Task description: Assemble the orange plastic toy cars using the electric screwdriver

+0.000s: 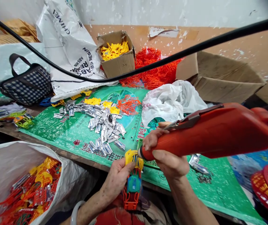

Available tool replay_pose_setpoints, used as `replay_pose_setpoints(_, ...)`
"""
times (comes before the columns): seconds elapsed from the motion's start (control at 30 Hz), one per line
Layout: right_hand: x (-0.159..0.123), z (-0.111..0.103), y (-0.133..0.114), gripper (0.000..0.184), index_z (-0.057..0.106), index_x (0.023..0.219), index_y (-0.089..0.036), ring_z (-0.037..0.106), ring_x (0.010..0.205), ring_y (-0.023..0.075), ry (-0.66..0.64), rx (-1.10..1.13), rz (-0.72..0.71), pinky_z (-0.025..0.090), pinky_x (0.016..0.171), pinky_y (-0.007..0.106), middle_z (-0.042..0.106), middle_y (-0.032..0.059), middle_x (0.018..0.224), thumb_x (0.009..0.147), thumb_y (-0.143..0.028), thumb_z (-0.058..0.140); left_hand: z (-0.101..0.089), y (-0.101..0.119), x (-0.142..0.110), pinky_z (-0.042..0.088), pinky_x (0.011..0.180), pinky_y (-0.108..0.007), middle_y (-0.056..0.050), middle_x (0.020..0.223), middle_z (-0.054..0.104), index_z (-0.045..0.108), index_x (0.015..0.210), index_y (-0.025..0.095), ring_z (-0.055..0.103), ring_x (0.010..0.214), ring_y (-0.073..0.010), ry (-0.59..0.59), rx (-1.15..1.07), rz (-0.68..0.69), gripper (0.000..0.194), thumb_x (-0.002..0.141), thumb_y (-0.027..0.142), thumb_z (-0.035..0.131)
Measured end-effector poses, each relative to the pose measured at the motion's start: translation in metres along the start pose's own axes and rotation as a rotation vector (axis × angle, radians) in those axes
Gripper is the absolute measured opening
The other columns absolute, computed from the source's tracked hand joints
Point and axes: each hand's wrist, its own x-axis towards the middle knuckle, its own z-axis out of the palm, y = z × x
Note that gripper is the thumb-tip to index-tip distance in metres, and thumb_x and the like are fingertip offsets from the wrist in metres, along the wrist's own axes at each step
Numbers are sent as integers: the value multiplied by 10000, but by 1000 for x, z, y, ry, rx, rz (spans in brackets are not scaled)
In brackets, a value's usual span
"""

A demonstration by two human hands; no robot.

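Note:
Near the front edge of the table, my left hand (114, 179) pinches a toy car (134, 184) with a yellow front, a green middle and a red frame. My right hand (172, 164) is wrapped round a red power screwdriver (218, 131), held almost level. Its tip meets or nearly meets the yellow part of the car; exact contact is hard to see. Just beyond my hands lies a loose pile of shiny silver plastic parts (105, 125), with yellow parts (93, 101) and orange-red frames (129, 104) behind.
A white sack (70, 175) of toy parts stands at lower left. Behind are a carton of yellow pieces (118, 67), red frames (152, 73), a white bag (171, 100) and an open carton (225, 87). A black cable (129, 74) crosses above; a red basket (262, 187) sits right.

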Motion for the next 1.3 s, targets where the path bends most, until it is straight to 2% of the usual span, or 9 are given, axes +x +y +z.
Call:
replay_pose_setpoints(0.07,0,1,-5,545,542,1165,-315,586,620,152,38,-10,3,522,642,351,594,-56,738,694,-338,815,0,0,0,343,472,-208,22,575,566,679,679,136,421,499,-97,-15,-46,-10,356,720,473,788)
replay_pose_setpoints(0.17,0,3,-16,441,587,1078,-312,593,625,146,52,-8,-19,522,628,334,600,-55,743,703,-342,818,0,0,1,404,492,-203,-3,620,636,702,731,132,499,519,-106,-54,-128,-36,330,711,446,805)
replay_pose_setpoints(0.23,1,1,-24,341,614,1005,-306,601,637,135,54,2,-49,515,621,313,612,-57,756,724,-294,808,-2,-1,3,442,500,-207,-21,632,667,713,762,128,546,526,-117,-74,-181,-59,323,709,430,814)
replay_pose_setpoints(0.33,1,-4,-30,317,631,964,-290,607,636,132,102,-33,-80,513,615,307,617,-58,747,706,-228,804,-10,-2,5,473,491,-211,-22,627,681,733,815,122,567,502,-117,-50,-277,-79,329,679,398,849)
replay_pose_setpoints(0.5,-5,-20,-18,445,599,1041,-279,590,609,147,172,-129,27,507,623,331,628,-58,721,649,-208,798,-21,-4,4,509,531,-213,-28,721,730,753,938,133,612,548,-119,-30,-386,-95,347,685,345,861)
replay_pose_setpoints(0.67,-18,-28,-1,386,596,956,-257,596,636,152,166,-113,128,514,644,339,624,-47,738,639,-208,811,-21,-4,0,527,564,-221,-41,753,744,758,960,129,625,581,-123,-36,-345,-105,334,725,353,836)
replay_pose_setpoints(1.0,-23,-31,3,333,637,973,-269,603,677,150,74,-68,144,524,643,324,640,-40,782,700,-238,825,-27,-6,-3,536,577,-237,-80,774,748,748,937,118,673,612,-154,-86,-280,-191,301,789,378,780)
replay_pose_setpoints(1.17,-26,-34,8,578,550,1207,-322,597,678,153,74,-81,165,520,648,324,632,-49,797,707,-214,821,-26,-5,-2,522,591,-226,-56,743,721,750,938,117,666,636,-151,-105,-262,-190,306,776,373,791)
replay_pose_setpoints(1.3,-28,-36,12,544,548,1171,-327,593,692,159,83,-83,185,521,620,312,614,-46,806,713,-211,818,-27,-4,0,528,609,-230,-57,750,722,751,920,119,659,647,-150,-113,-250,-191,321,758,391,804)
